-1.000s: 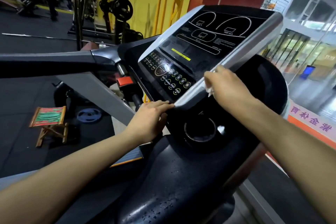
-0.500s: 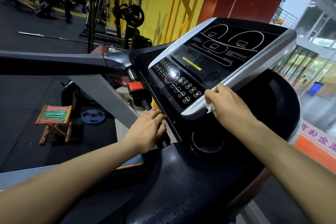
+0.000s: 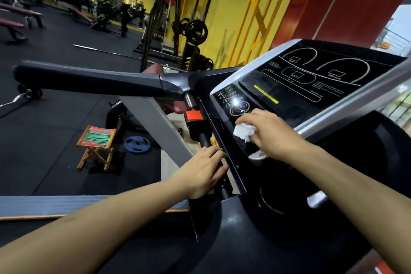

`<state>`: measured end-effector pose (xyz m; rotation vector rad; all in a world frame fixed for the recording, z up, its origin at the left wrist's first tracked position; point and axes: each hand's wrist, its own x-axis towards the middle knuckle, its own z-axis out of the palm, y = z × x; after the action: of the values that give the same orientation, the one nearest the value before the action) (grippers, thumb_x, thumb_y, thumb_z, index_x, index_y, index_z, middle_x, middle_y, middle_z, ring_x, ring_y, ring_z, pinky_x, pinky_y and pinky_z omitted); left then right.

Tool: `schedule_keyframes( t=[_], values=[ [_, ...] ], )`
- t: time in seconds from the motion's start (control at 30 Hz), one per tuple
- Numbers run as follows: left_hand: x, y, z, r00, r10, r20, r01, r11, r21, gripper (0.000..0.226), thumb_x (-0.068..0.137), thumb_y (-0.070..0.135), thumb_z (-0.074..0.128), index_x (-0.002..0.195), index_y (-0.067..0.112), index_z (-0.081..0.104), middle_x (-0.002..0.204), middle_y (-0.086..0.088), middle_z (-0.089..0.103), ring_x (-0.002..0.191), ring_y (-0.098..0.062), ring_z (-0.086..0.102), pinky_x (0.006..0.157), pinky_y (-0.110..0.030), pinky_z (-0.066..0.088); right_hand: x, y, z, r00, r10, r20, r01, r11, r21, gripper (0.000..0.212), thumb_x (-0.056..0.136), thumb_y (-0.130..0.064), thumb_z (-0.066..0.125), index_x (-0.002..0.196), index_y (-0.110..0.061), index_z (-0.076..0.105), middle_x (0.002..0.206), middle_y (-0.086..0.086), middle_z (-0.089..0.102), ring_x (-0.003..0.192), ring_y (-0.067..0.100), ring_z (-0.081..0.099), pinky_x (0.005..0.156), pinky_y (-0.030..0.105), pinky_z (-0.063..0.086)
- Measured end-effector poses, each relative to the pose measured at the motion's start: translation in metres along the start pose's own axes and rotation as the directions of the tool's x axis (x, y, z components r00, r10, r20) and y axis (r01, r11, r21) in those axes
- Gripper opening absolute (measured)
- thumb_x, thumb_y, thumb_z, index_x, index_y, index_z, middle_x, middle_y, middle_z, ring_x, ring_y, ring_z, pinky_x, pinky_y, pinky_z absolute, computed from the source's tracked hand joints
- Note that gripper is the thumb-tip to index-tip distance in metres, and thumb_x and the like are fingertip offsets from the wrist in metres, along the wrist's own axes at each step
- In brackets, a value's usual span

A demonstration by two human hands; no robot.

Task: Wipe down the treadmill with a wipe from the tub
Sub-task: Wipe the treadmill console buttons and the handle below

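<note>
Item 1: wipe point(image 3: 243, 132). White, crumpled, bunched under my right hand point(image 3: 270, 134), fingers curled round it, pressing it on the lower-left corner of the treadmill console point(image 3: 311, 82), just below the button cluster point(image 3: 233, 101). Tub not in view.

Item 2: console panel. Black face, silver rim, tilted toward me. Long axis runs from near-left (buttons, where the wipe sits) up to far-right (the display outlines). So the unwiped stretch, as I judge it, lies up and to the right of the wipe, away from my body. Rt hand is the nearer one and already on it; next stroke prob. sweeps along that axis.

Item 3: left hand point(image 3: 204, 173). Fingers fairly straight, laid over the short black grip bar point(image 3: 205, 140) beside the console's left edge; holds nothing I can make out, looks like a brace only. Lies below and left of the wipe, close but not touching it.

Item 4: orange clip point(image 3: 194, 117) on that bar, above the l. hand.

Item 5: long handrail point(image 3: 89, 78), running left from the console.

Item 6: cup recess point(image 3: 273, 202) in the black tray below the console, betw. my forearms.

Item 7: folding stool point(image 3: 96, 145), striped seat, on the gym floor at left; blue weight plate point(image 3: 137, 144) just beside it.
</note>
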<state>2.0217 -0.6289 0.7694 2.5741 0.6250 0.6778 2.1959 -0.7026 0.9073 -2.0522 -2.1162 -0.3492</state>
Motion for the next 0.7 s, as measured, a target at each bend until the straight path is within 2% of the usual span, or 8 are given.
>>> schedule_keyframes(
  t=[0.1, 0.2, 0.3, 0.4, 0.47, 0.6, 0.63, 0.7],
  values=[
    [-0.008, -0.004, -0.009, 1.0, 0.0, -0.012, 0.0, 1.0, 0.006, 0.043, 0.106, 0.039, 0.045, 0.143, 0.017, 0.047, 0.152, 0.0, 0.037, 0.134, -0.017, 0.042, 0.112, -0.026, 0.033, 0.046, -0.005, 0.018, 0.999, -0.045, -0.005, 0.045, 0.998, 0.042, 0.041, 0.084, 0.005, 0.056, 0.113, -0.016, 0.074, 0.109, 0.01, 0.064, 0.106, 0.032, 0.058, 0.092, 0.04, 0.045],
    [-0.021, -0.008, -0.007, 0.998, -0.025, 0.055, 0.022, 0.998, 0.054, 0.06, 0.107, 0.049, 0.038, 0.161, 0.027, 0.023, 0.169, 0.003, 0.012, 0.153, -0.011, 0.017, 0.12, -0.017, 0.01, 0.086, -0.017, 0.043, 0.997, -0.079, -0.016, 0.081, 0.988, 0.135, 0.037, 0.083, 0.001, 0.061, 0.112, -0.017, 0.075, 0.105, 0.01, 0.066, 0.104, 0.033, 0.059, 0.093, 0.045, 0.047],
    [-0.031, -0.008, -0.005, 0.991, -0.06, 0.12, 0.05, 0.996, 0.078, 0.066, 0.107, 0.054, 0.029, 0.162, 0.035, -0.002, 0.17, 0.009, -0.012, 0.155, -0.005, 0.001, 0.119, -0.012, -0.002, 0.106, -0.03, 0.076, 0.991, -0.132, 0.025, 0.126, 0.979, 0.16, 0.034, 0.083, -0.006, 0.055, 0.104, -0.021, 0.077, 0.101, 0.009, 0.064, 0.099, 0.034, 0.06, 0.088, 0.044, 0.05],
    [-0.03, -0.006, -0.007, 0.987, -0.079, 0.138, 0.065, 0.993, 0.104, 0.066, 0.107, 0.053, 0.025, 0.162, 0.034, -0.006, 0.169, 0.008, -0.016, 0.155, -0.005, -0.003, 0.111, -0.005, -0.012, 0.117, -0.038, 0.1, 0.984, -0.179, -0.004, 0.179, 0.981, 0.077, 0.028, 0.09, -0.003, 0.054, 0.105, -0.016, 0.075, 0.102, 0.007, 0.061, 0.1, 0.03, 0.056, 0.086, 0.034, 0.043],
    [-0.029, -0.006, -0.009, 0.987, -0.082, 0.138, 0.064, 0.99, 0.126, 0.065, 0.107, 0.054, 0.024, 0.161, 0.035, -0.007, 0.169, 0.009, -0.016, 0.155, -0.006, -0.004, 0.115, -0.008, -0.01, 0.134, -0.042, 0.104, 0.981, -0.19, -0.03, 0.191, 0.98, 0.051, 0.028, 0.093, -0.003, 0.054, 0.106, -0.016, 0.075, 0.103, 0.008, 0.061, 0.099, 0.029, 0.055, 0.086, 0.036, 0.045],
    [-0.031, -0.006, -0.008, 0.984, -0.096, 0.15, 0.078, 0.989, 0.123, 0.065, 0.106, 0.057, 0.022, 0.161, 0.038, -0.008, 0.168, 0.012, -0.017, 0.156, -0.007, -0.003, 0.125, -0.023, 0.003, 0.174, -0.041, 0.106, 1.0, -0.016, 0.022, 0.015, 0.999, 0.045, 0.024, 0.09, -0.006, 0.053, 0.094, -0.014, 0.074, 0.091, 0.011, 0.061, 0.09, 0.035, 0.061, 0.069, 0.033, 0.04],
    [-0.031, -0.006, -0.007, 0.983, -0.101, 0.155, 0.082, 0.989, 0.122, 0.065, 0.106, 0.057, 0.022, 0.161, 0.038, -0.008, 0.168, 0.012, -0.017, 0.156, -0.007, -0.003, 0.125, -0.022, 0.001, 0.178, -0.04, 0.107, 0.999, 0.001, 0.035, -0.003, 0.999, 0.054, 0.025, 0.088, -0.004, 0.052, 0.092, -0.014, 0.074, 0.089, 0.01, 0.063, 0.09, 0.036, 0.063, 0.067, 0.034, 0.042],
    [-0.031, -0.005, -0.008, 0.982, -0.11, 0.152, 0.091, 0.988, 0.127, 0.065, 0.106, 0.057, 0.022, 0.161, 0.037, -0.006, 0.169, 0.011, -0.015, 0.156, -0.009, -0.002, 0.124, -0.021, 0.0, 0.18, -0.037, 0.109, 0.995, -0.08, 0.062, 0.075, 0.994, 0.08, 0.032, 0.087, 0.001, 0.049, 0.094, -0.017, 0.075, 0.096, 0.011, 0.065, 0.092, 0.035, 0.064, 0.075, 0.038, 0.051]
  ],
)
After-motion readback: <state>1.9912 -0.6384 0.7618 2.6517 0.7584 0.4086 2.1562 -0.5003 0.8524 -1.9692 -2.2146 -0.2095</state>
